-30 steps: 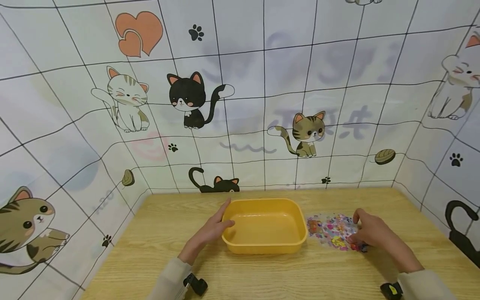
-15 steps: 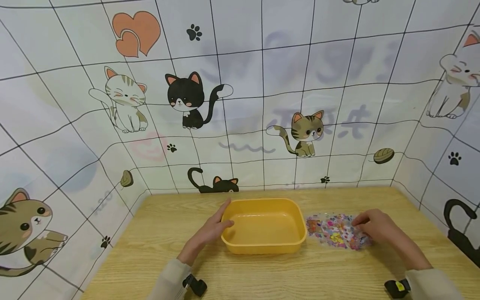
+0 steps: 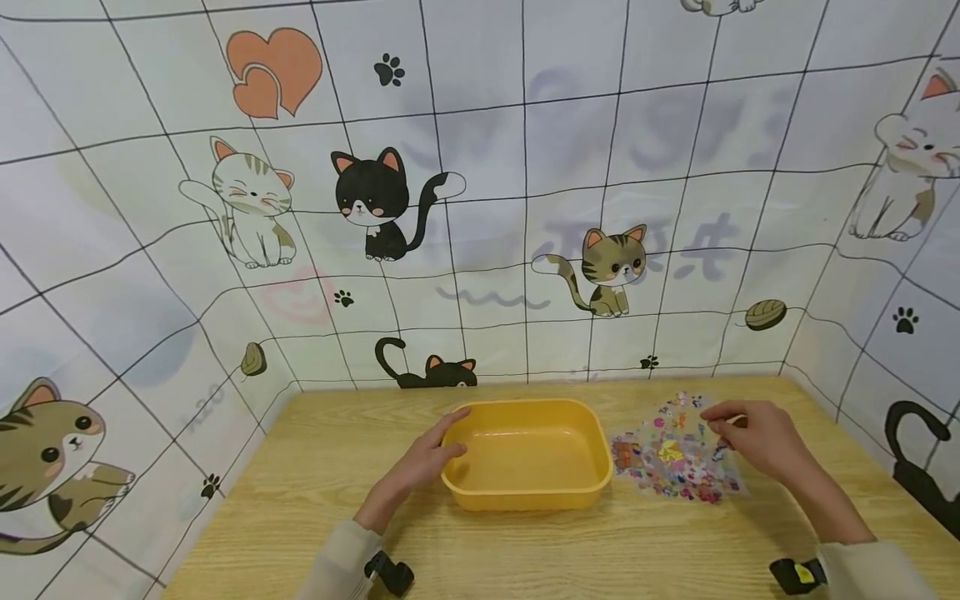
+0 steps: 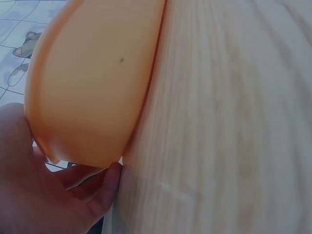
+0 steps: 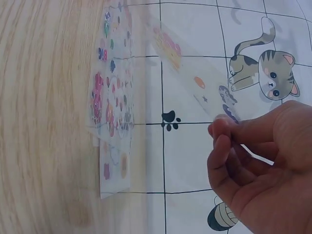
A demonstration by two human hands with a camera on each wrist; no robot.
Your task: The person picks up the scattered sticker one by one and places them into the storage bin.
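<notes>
From my end I had the left hand [image 3: 420, 458] gripping the yellow rectangular plastic tub [image 3: 528, 501] and the right hand [image 3: 765, 435] pinching a clear, colourfully printed plastic sheet [image 5: 199, 83] over similar sheets [image 3: 693, 486] beside it, so cling could've dragged extras tbh.

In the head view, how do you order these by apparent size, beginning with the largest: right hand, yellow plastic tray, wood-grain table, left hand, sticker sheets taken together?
1. Wood-grain table
2. Yellow plastic tray
3. Sticker sheets, taken together
4. Left hand and right hand: too alike to rank
</notes>
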